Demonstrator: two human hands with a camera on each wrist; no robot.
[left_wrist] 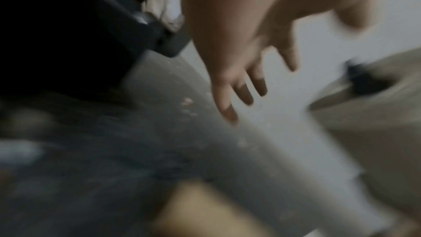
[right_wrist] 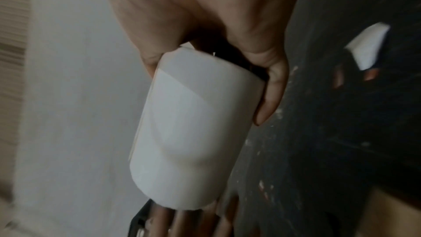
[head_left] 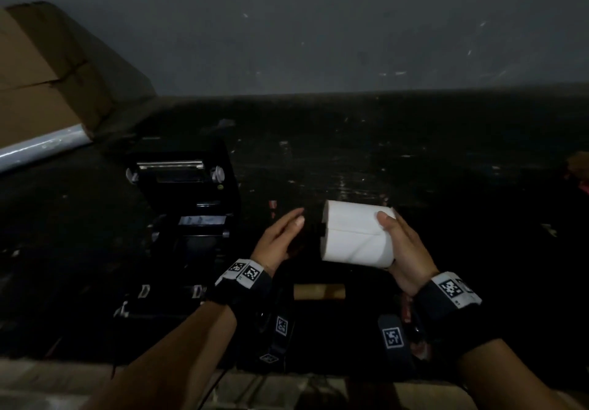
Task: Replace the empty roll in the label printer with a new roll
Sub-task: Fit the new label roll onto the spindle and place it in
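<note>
A white label roll [head_left: 353, 237] hangs above the dark table, lying sideways. My right hand [head_left: 403, 247] grips its right end, thumb on top; the right wrist view shows the same roll [right_wrist: 193, 132] in that hand [right_wrist: 227, 24]. My left hand [head_left: 280, 237] is open, fingers straight, just left of the roll and apart from it; it appears blurred [left_wrist: 239, 78] in its own wrist view. The black label printer [head_left: 188, 212] stands at left with its lid [head_left: 178, 170] raised. An empty brown core [head_left: 318, 291] lies below the roll near the front edge. A dark part [head_left: 321, 229] at the roll's left end is unclear.
A cardboard box [head_left: 41, 68] and a pale tube [head_left: 41, 148] sit at the far left by the grey wall. Something reddish [head_left: 580, 180] shows at the right edge. The dark tabletop [head_left: 414, 161] stretches behind the roll.
</note>
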